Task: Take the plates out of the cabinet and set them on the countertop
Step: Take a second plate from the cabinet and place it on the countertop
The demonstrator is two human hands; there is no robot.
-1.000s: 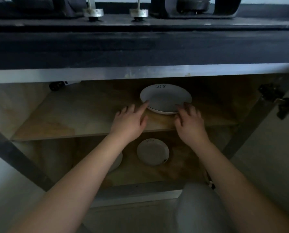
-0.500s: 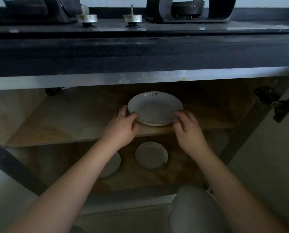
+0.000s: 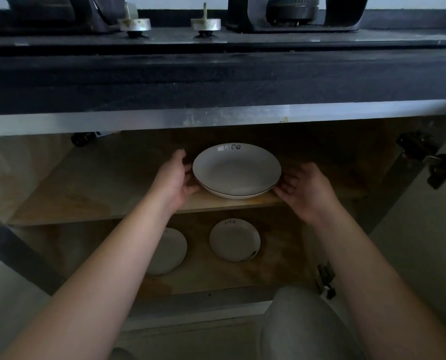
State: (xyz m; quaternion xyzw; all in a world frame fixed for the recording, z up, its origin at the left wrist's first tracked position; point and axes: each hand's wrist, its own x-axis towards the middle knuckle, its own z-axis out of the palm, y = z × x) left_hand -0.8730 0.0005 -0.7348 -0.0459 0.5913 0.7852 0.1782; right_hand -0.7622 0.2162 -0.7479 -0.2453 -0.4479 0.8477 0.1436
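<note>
A white deep plate (image 3: 236,171) with "Life" written on its rim is near the front of the upper cabinet shelf (image 3: 107,193). My left hand (image 3: 176,178) grips its left edge and my right hand (image 3: 303,189) grips its right edge, fingers under the rim. It looks slightly raised off the shelf. Two smaller white plates lie on the cabinet floor below: one (image 3: 234,240) in the middle, another (image 3: 168,250) partly hidden behind my left forearm. The dark countertop (image 3: 216,76) runs above the cabinet.
A gas hob with two knobs (image 3: 134,23) (image 3: 205,23) and a pan support (image 3: 292,11) sits on the countertop. Open cabinet doors stand at both sides, with hinges (image 3: 429,158) on the right. My knee (image 3: 302,326) is at the bottom.
Both hands have gone from resting at the plate's front edge to gripping its two sides, and the plate has come towards the shelf's front edge.
</note>
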